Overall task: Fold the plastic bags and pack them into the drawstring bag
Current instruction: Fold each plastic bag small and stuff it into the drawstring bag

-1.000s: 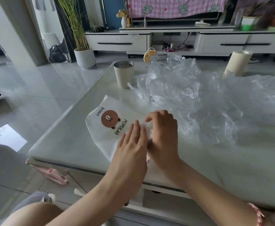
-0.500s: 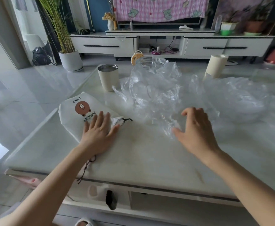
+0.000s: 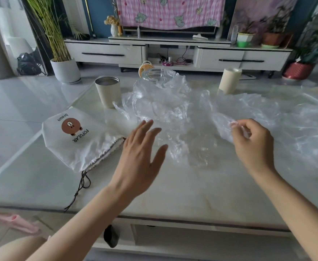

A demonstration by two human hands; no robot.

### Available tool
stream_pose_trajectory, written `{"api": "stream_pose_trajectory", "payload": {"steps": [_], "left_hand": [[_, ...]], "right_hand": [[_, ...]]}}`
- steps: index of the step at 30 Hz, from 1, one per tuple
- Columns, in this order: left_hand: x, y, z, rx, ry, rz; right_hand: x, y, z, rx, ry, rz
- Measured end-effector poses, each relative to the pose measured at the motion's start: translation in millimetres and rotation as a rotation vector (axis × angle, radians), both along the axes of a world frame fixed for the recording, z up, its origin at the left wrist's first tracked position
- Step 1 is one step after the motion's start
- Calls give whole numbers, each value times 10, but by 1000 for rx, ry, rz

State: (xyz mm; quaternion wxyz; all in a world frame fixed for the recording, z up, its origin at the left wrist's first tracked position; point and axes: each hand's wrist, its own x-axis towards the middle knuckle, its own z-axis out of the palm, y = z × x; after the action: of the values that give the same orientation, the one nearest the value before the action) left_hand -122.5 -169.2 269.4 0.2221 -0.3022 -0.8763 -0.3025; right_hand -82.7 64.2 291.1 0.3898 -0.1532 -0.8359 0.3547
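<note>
Pickup step: R hand [image 3: 251, 140] pinches, prob., a plastic bag [image 3: 222, 127] at 2 o'clock, L hand [image 3: 141, 149] spread, holding nothing; next needs flattening on counter [image 3: 192, 196] & folding.

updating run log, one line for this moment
left hand: open, holds nothing | right hand: pinches plastic bag | drawstring bag: lies on table

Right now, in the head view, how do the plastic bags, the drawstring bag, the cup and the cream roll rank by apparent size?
1. plastic bags, heaped across much of the table.
2. drawstring bag.
3. cup and cream roll: alike in look; the roll stands farther back, so unranked.
</note>
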Motion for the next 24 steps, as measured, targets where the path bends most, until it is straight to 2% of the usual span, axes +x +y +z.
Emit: {"api": "stream_pose_trajectory", "payload": {"steps": [3,5,7,10,13,16,20,22,24], "left_hand": [[104,140,37,57,5,-82],[137,195,63,114,2,-141],[150,225,81,88,42,-196],[176,232,31,-61,196,-219],[204,158,-117,-111,349,-204],[244,-16,-282,-200,396,-269],[433,-104,-412,-321,251,-398],[481,-94,-436,-322,175,-382],[484,-94,-444,-273,123,-362]], "right_hand": [[210,-96,125,-93,81,225],[350,-171,171,-30,72,419],[475,-247,158,267,48,537],[580,-339,-24,752,68,658],[662,-285,-205,946,-11,688],[718,-118,-303,918,-144,693],[824,-74,-356,738,-404,709],[867,-102,-338,651,-450,684],[878,-159,-312,668,-422,641]]}}
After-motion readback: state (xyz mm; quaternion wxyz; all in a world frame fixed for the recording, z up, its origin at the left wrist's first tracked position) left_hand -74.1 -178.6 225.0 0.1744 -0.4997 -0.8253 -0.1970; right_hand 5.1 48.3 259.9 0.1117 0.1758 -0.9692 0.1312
